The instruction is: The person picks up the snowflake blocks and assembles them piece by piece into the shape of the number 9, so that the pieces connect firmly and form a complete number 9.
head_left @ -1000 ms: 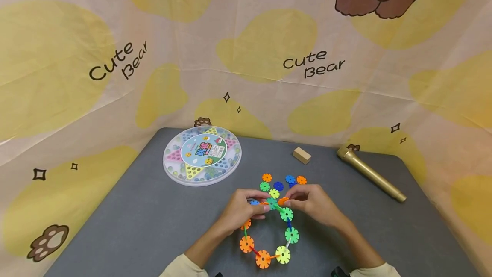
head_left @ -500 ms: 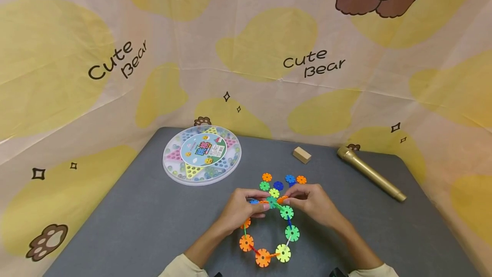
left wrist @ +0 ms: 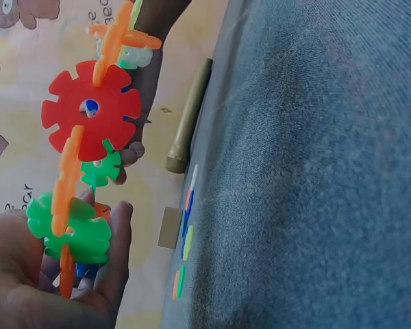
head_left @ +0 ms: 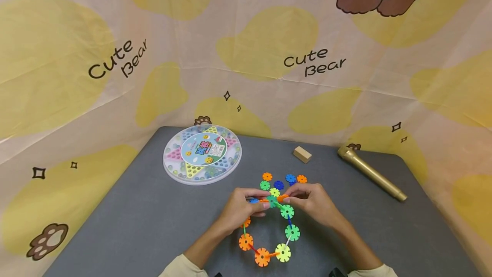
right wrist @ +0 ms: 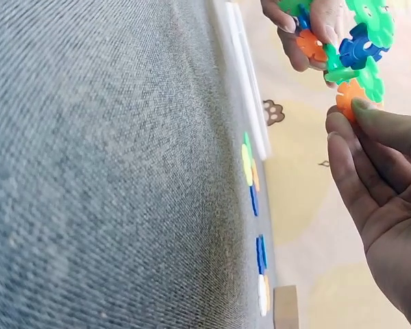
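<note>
A ring of interlocking notched plastic discs, with a yellow disc [head_left: 282, 252] on its near side, hangs between the two hands. My left hand [head_left: 239, 209] grips the ring's far left part, fingers and thumb around discs by a green disc [head_left: 271, 201]. Between thumb and fingers my right hand [head_left: 314, 203] pinches an orange disc [right wrist: 348, 98], which meets the green pieces of the ring. In the left wrist view a red disc [left wrist: 89, 113] and orange discs hang above the left palm. The left fingers hide some of the linked discs.
Loose discs, among them an orange disc [head_left: 267, 177], lie just beyond the hands. A round marble game board [head_left: 202, 174] sits at the back left. Farther back are a wooden block [head_left: 302, 154] and a gold microphone [head_left: 372, 174]. A printed cloth [head_left: 253, 110] hangs behind the grey table [head_left: 134, 217].
Both hands keep their grip in nearly the same place. In the head view the near side of the disc ring has shifted slightly upward.
</note>
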Tool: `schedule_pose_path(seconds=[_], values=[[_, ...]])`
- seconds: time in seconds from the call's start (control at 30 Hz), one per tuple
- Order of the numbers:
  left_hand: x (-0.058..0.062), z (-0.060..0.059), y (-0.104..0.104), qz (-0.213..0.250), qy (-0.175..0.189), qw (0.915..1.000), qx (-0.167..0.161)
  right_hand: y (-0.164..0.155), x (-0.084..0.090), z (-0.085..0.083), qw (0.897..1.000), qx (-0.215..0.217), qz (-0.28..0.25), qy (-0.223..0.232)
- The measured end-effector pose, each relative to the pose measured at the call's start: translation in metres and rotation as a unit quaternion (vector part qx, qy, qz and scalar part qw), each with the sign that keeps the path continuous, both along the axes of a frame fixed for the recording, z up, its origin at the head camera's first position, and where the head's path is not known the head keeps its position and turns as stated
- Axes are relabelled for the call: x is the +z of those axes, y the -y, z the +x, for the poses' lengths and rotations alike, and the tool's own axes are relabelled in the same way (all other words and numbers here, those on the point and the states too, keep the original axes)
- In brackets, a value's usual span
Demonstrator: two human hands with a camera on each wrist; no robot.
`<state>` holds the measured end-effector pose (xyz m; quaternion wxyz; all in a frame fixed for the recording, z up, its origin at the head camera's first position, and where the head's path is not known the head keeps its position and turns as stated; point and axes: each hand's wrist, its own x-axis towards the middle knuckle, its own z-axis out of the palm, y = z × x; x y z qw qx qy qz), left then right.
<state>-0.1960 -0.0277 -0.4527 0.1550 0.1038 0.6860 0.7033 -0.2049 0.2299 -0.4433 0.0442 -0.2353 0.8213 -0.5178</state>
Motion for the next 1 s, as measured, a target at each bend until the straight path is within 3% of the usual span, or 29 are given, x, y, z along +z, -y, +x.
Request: schedule_pose_path(seconds=[0.4, 0.67, 1.0], values=[[0.007, 0.000, -0.003, 0.002, -0.024, 0.9997, 0.001, 0.004, 0.000, 0.000, 0.999, 0.005, -0.023, -0.034], [0.009, 0.001, 0.001, -0.032, -0.039, 0.9987, 0.009, 0.008, -0.007, 0.000, 0.999, 0.017, -0.032, -0.032], [0.009, 0.000, 0.002, -0.015, -0.018, 0.9997, -0.007, 0.010, -0.010, 0.002, 0.999, 0.007, -0.039, -0.021]])
